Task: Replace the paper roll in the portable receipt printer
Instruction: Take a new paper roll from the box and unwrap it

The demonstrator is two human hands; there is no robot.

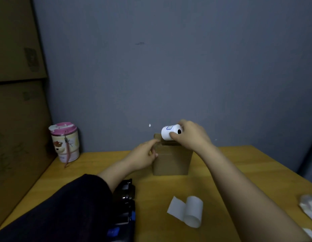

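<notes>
Yellow desk (221, 172), grey wall behind. Right hand (191, 135) has fingers clamped on new roll (170, 132), just above box (170, 159). Left hand (143, 156) fingers loosely apart at the flap. Printer (124, 205) open, old roll (191, 211) out. Next, probably: carry roll to printer, seat it.

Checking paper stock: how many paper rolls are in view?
2. One new roll is held in the right hand above the cardboard box; one part-unwound roll lies on the table. The box may hide more.
</notes>
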